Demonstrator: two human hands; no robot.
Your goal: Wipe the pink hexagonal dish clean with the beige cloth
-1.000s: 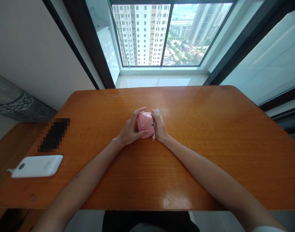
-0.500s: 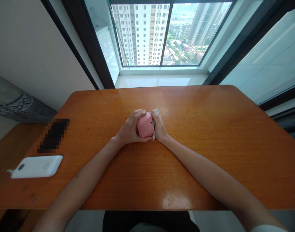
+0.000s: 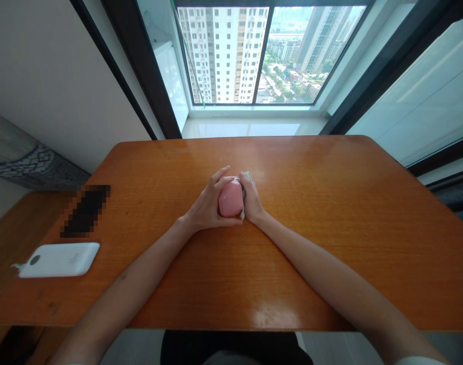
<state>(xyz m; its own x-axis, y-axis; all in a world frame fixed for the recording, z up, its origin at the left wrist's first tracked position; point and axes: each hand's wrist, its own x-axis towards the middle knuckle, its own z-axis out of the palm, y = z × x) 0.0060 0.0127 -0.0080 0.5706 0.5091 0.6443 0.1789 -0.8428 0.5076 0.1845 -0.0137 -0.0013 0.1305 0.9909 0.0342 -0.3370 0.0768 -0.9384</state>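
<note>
A small pink case [image 3: 231, 198] with rounded corners is between my hands, over the middle of the table. My left hand [image 3: 210, 204] grips it from the left, fingers along its far side and thumb along its near side, with the index finger raised off it. A crumpled white tissue [image 3: 242, 215] lies against the case's right side. Closed around that tissue, my right hand [image 3: 253, 199] presses it to the case. Most of the tissue is hidden by the right fingers.
The brown wooden table [image 3: 330, 203] spans the view. At its left side lie a white, phone-shaped device [image 3: 59, 260] with a dark round spot and a blurred-out dark object [image 3: 86, 210]. A bench [image 3: 30, 213] stands at the left, and a window [image 3: 254, 56] is beyond the table.
The left index finger has lifted away from the pink case. A dark mark on the case's right side no longer shows. Both hands stay about where they were.
</note>
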